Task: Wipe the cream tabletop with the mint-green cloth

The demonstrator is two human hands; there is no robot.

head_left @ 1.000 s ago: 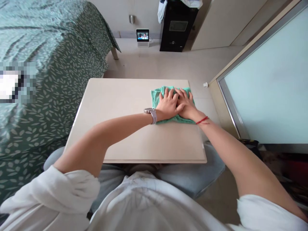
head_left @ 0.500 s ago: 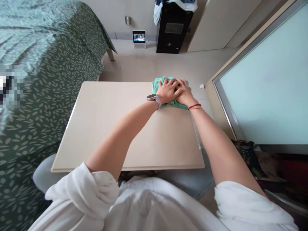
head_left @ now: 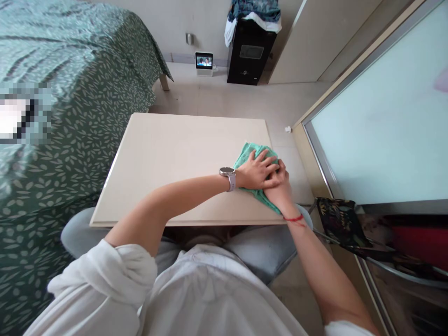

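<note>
A green cloth lies spread on the right part of the pale tabletop, with one corner trailing to the front edge. My left hand, with a watch at its wrist, presses down flat with fingers spread, partly on the cloth and partly over my right hand. My right hand, a red string at its wrist, rests on the cloth at the table's right edge. Its fingers look bent round the cloth, but my left hand covers some of them.
To the left is a bed with a green leaf-patterned cover. A small lit screen and a black cabinet stand by the wall. At the right are a frosted panel and a dark patterned bag. My knees are under the table.
Both hands and the green cloth have moved from the table's far right corner toward me along its right side. The view has shifted slightly.
</note>
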